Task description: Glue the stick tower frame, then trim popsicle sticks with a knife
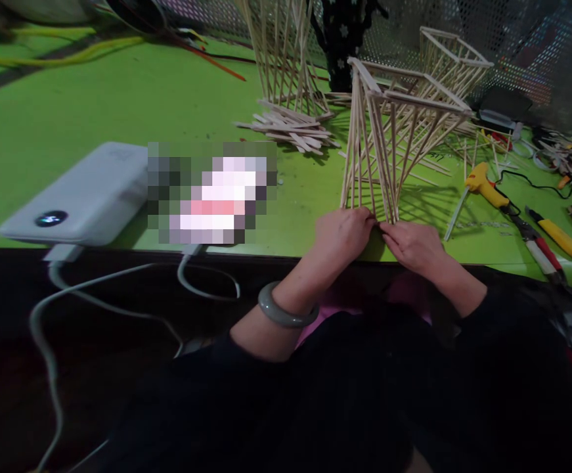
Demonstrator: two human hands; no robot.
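At near edge of green table (118, 105), R of ctr, stick frame (381, 144) is standing right in front of the wearer, close to the table's front lip. L hand (343, 235) and R hand (414, 246) are both closing on its low near edge, fingers bent and pinching, tips almost meeting; exact bit gripped is hiding under the fingers, can't tell which stick(s). Frame is looking pale, bare-wood, open all round, approx. as tall as the other builds. Top is forming a four-sided rim, flat sticks laid end to end, corners overlapping, nearest corner looking thicker. Thin rods are running down from rim: L-side ones nearly upright, some bunching together; R-side ones leaning inward twd the base and crossing, so the sides are twisting like a lattice. Thin shadows are falling on table to R. Frame's foot is partly disappearing behind the hands. Behind it, another frame (456, 49) w/ similar rim is leaning; a tall one (286, 59) is standing back L, w/ loose-stick pile (295, 128) lying in front. Yellow glue gun (487, 187) is lying just R of frame, w/ yellow cutter (564, 238) beyond.
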